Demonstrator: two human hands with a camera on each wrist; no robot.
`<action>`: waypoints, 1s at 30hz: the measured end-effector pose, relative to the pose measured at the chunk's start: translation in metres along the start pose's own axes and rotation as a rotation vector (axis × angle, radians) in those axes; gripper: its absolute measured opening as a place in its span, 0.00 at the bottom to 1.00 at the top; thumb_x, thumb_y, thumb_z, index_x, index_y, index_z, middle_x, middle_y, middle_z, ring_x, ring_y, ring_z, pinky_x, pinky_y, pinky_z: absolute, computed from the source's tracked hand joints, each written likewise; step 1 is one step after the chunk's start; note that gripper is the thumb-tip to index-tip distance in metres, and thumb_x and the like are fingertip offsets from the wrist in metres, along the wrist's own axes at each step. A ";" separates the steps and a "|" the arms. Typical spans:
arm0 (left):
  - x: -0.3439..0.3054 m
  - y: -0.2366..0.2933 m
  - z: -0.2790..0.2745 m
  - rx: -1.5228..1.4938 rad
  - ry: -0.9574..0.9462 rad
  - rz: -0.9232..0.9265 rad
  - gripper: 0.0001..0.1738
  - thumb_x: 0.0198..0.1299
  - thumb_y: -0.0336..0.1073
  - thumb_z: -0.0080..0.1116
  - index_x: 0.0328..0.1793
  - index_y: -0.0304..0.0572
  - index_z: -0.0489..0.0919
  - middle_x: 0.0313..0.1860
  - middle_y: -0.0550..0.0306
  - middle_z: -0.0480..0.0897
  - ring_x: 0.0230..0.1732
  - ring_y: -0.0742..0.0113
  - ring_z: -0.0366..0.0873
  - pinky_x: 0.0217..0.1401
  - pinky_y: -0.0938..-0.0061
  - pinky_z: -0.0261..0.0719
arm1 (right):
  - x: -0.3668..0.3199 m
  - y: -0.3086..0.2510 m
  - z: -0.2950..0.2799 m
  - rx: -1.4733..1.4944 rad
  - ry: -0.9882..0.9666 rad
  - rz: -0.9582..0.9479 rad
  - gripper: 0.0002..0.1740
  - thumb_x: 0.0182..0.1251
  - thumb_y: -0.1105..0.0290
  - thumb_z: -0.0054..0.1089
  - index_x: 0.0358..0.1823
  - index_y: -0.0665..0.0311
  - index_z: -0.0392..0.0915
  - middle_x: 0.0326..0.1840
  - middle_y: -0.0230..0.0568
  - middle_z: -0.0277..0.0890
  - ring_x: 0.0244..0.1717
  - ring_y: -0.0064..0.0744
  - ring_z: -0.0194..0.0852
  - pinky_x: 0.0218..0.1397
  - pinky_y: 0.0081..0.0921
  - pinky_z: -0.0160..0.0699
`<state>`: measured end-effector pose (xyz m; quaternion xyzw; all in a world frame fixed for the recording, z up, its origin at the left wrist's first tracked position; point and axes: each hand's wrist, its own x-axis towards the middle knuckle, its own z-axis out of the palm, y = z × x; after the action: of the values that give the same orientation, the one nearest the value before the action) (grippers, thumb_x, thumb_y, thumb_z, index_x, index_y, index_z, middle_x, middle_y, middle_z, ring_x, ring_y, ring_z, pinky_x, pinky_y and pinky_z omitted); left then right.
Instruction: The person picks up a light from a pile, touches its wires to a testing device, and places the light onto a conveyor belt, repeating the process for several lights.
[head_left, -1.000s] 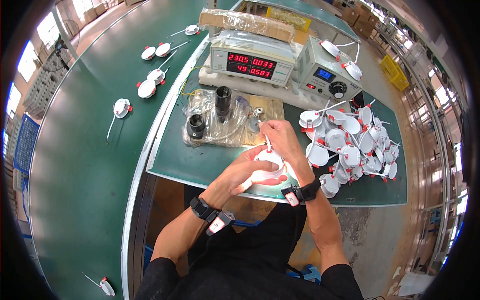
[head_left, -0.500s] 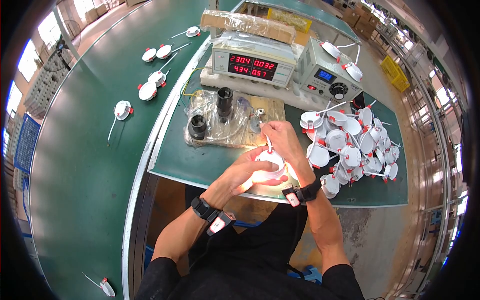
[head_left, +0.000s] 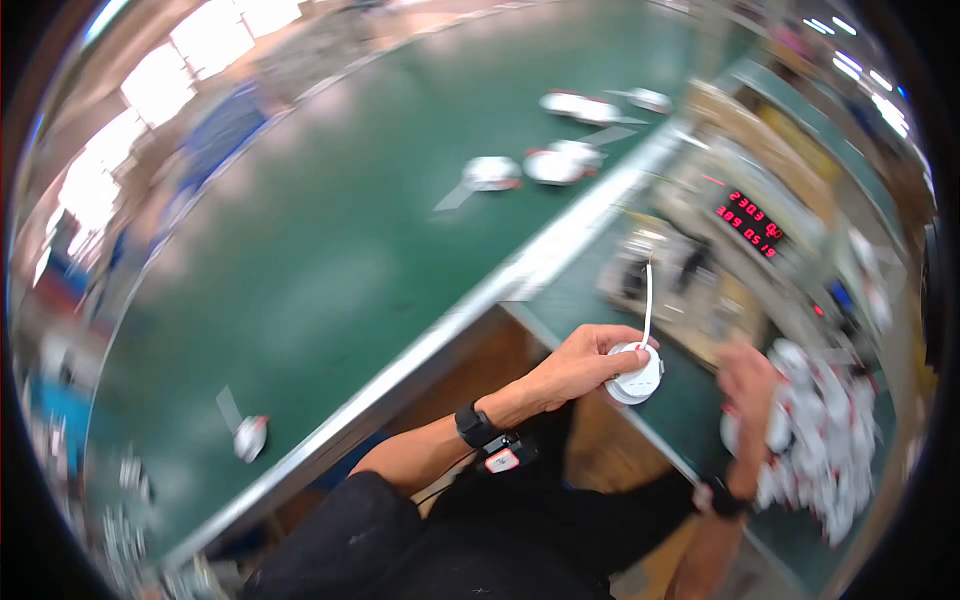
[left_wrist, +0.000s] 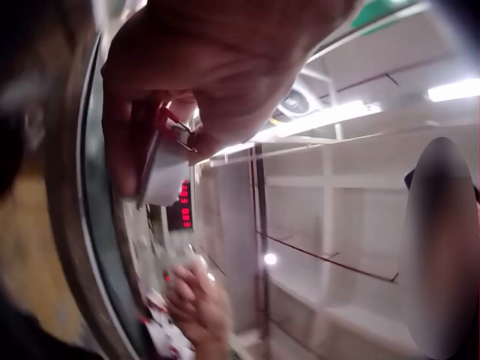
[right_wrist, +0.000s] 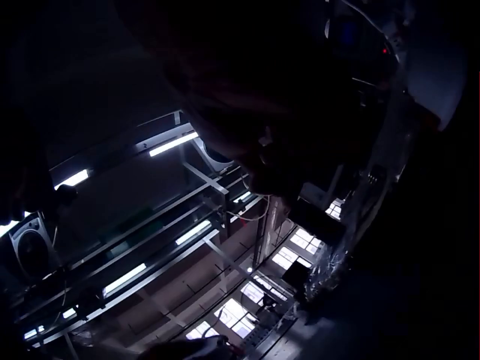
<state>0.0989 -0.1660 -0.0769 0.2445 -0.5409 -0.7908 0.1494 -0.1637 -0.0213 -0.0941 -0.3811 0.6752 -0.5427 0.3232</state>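
In the head view my left hand (head_left: 583, 366) pinches a round white downlight (head_left: 638, 384) by its edge, thumb over its back. Its white cable (head_left: 649, 300) sticks up past my fingers. The left wrist view has the downlight's side (left_wrist: 166, 174) and a red clip with a metal spring close to my fingers. My right hand (head_left: 750, 388), blurred, hovers beside the pile of white downlights (head_left: 815, 440), fingers loosely curled with nothing visible in them. From the left wrist, that right hand (left_wrist: 199, 306) shows farther off. Much of the right wrist view is dark.
A power meter (head_left: 752, 222) with red digits stands behind a wooden test board (head_left: 735, 305) bearing black sockets under plastic. Left of a metal edge rail (head_left: 545, 255) runs a green belt (head_left: 330, 250), with several downlights (head_left: 490, 174) spread over it.
The head view has swung left. My right hand has let go of the cable at the board and moved toward the pile. The downlight, glowing before, is now unlit and held by my left hand alone.
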 end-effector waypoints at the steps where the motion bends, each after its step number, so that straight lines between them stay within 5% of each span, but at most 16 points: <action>1: -0.031 -0.002 -0.033 0.137 0.158 0.109 0.18 0.72 0.41 0.60 0.60 0.37 0.82 0.49 0.56 0.86 0.47 0.73 0.83 0.54 0.74 0.82 | -0.011 -0.011 0.002 -0.063 -0.013 -0.058 0.14 0.79 0.61 0.54 0.40 0.62 0.83 0.22 0.19 0.64 0.20 0.11 0.55 0.21 0.16 0.48; 3: -0.109 -0.007 -0.102 0.579 0.655 0.350 0.16 0.71 0.37 0.59 0.59 0.34 0.82 0.47 0.58 0.86 0.47 0.73 0.81 0.54 0.73 0.80 | -0.019 -0.013 0.010 0.080 0.047 -0.001 0.18 0.81 0.57 0.53 0.39 0.64 0.80 0.11 0.20 0.55 0.11 0.08 0.44 0.15 0.16 0.36; 6: -0.241 -0.029 -0.172 0.909 1.333 0.049 0.16 0.68 0.38 0.58 0.54 0.35 0.84 0.53 0.43 0.85 0.54 0.58 0.83 0.60 0.65 0.78 | -0.033 -0.036 0.033 0.098 0.011 -0.016 0.17 0.80 0.57 0.54 0.38 0.62 0.80 0.12 0.21 0.58 0.12 0.08 0.45 0.15 0.14 0.35; 7: -0.289 -0.057 -0.202 1.100 1.371 0.128 0.21 0.67 0.42 0.56 0.56 0.31 0.83 0.60 0.33 0.80 0.62 0.41 0.77 0.66 0.54 0.74 | -0.036 -0.039 0.040 0.116 -0.015 -0.026 0.17 0.80 0.57 0.54 0.38 0.62 0.80 0.12 0.21 0.59 0.12 0.07 0.46 0.15 0.14 0.36; 9: -0.347 -0.095 -0.205 1.697 1.685 -0.196 0.23 0.68 0.43 0.56 0.54 0.24 0.81 0.60 0.25 0.77 0.65 0.34 0.73 0.67 0.48 0.72 | -0.036 -0.044 0.052 0.119 -0.057 -0.031 0.17 0.80 0.57 0.55 0.38 0.62 0.80 0.12 0.22 0.60 0.12 0.08 0.47 0.15 0.14 0.37; 11: -0.363 -0.077 -0.176 1.971 1.753 -0.385 0.25 0.68 0.45 0.57 0.49 0.21 0.81 0.59 0.23 0.76 0.66 0.32 0.70 0.63 0.44 0.73 | -0.033 -0.046 0.060 0.134 -0.092 -0.055 0.17 0.79 0.57 0.55 0.38 0.63 0.80 0.13 0.22 0.61 0.13 0.08 0.48 0.16 0.14 0.38; 13: -0.341 -0.005 -0.131 1.305 1.516 -0.713 0.22 0.70 0.48 0.56 0.47 0.29 0.82 0.41 0.34 0.84 0.50 0.38 0.82 0.50 0.48 0.79 | -0.029 -0.043 0.062 0.147 -0.136 -0.082 0.16 0.79 0.58 0.56 0.37 0.63 0.80 0.13 0.22 0.62 0.13 0.09 0.49 0.16 0.14 0.39; 17: -0.253 0.038 -0.159 1.485 1.243 -0.026 0.23 0.69 0.50 0.59 0.54 0.36 0.84 0.42 0.41 0.87 0.43 0.41 0.86 0.49 0.52 0.81 | -0.040 -0.067 0.072 0.076 -0.096 -0.071 0.15 0.78 0.62 0.58 0.38 0.66 0.83 0.15 0.24 0.67 0.15 0.11 0.59 0.18 0.15 0.49; 18: -0.225 0.055 -0.162 1.496 1.096 -0.104 0.26 0.68 0.50 0.59 0.62 0.38 0.81 0.49 0.40 0.86 0.50 0.43 0.84 0.57 0.55 0.79 | -0.043 -0.069 0.071 0.110 -0.092 -0.046 0.15 0.78 0.62 0.58 0.38 0.68 0.83 0.15 0.24 0.69 0.15 0.11 0.59 0.19 0.15 0.50; 21: -0.133 0.061 -0.213 1.540 0.835 0.046 0.30 0.68 0.52 0.59 0.67 0.38 0.78 0.57 0.40 0.84 0.55 0.45 0.81 0.61 0.57 0.77 | -0.052 -0.073 0.062 0.104 -0.054 0.045 0.15 0.78 0.63 0.58 0.38 0.69 0.83 0.16 0.27 0.71 0.16 0.12 0.61 0.20 0.15 0.52; 24: -0.045 0.055 -0.249 1.580 0.903 0.221 0.25 0.69 0.51 0.57 0.60 0.37 0.79 0.56 0.40 0.82 0.60 0.41 0.77 0.58 0.51 0.78 | -0.058 -0.063 0.053 0.122 -0.003 0.116 0.15 0.78 0.64 0.58 0.38 0.69 0.83 0.17 0.27 0.72 0.17 0.12 0.63 0.20 0.15 0.52; 28: 0.003 0.048 -0.287 1.494 0.879 0.063 0.17 0.65 0.46 0.58 0.40 0.38 0.82 0.37 0.39 0.82 0.44 0.37 0.79 0.47 0.48 0.76 | -0.057 -0.060 0.051 0.077 -0.028 0.176 0.12 0.77 0.66 0.58 0.40 0.68 0.84 0.19 0.27 0.74 0.21 0.12 0.67 0.24 0.16 0.61; 30: -0.013 0.050 -0.274 1.395 0.903 0.190 0.16 0.63 0.43 0.59 0.32 0.36 0.82 0.28 0.40 0.81 0.35 0.39 0.79 0.39 0.51 0.75 | -0.055 -0.059 0.055 0.063 -0.048 0.149 0.12 0.76 0.66 0.59 0.43 0.68 0.85 0.20 0.27 0.74 0.23 0.13 0.69 0.27 0.17 0.66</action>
<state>0.2585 -0.3926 -0.1089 0.5275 -0.8127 -0.0848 0.2324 -0.0800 -0.0077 -0.0463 -0.3324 0.6762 -0.5289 0.3906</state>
